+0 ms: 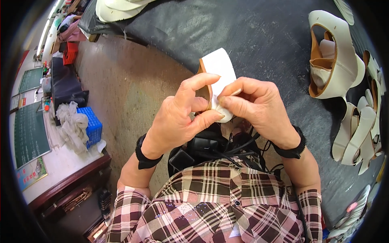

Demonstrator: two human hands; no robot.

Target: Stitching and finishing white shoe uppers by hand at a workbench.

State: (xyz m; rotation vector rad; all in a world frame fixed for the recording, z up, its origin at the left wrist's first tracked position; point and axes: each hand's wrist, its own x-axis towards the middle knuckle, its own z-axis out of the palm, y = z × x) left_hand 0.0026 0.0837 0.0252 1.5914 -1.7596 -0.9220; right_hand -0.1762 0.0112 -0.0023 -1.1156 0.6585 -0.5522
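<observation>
Head view: the dark worktop point(263, 48) spans the upper middle and right of the frame, bearing curved white parts point(344, 77) toward the right edge. At centre, the left hand point(178, 113) grasps a white, tan-lined piece point(219, 65) near its lower end between thumb and fingers; the right hand point(259, 103) pinches a slim pale item point(236, 92) against it. Good practice here would likely be to support the piece close to the spot being worked and use light, short movements, sparing the white face. The fingertips hide the point of contact; the slim item's kind is unclear, and the outermost parts fade into the dark rim.
</observation>
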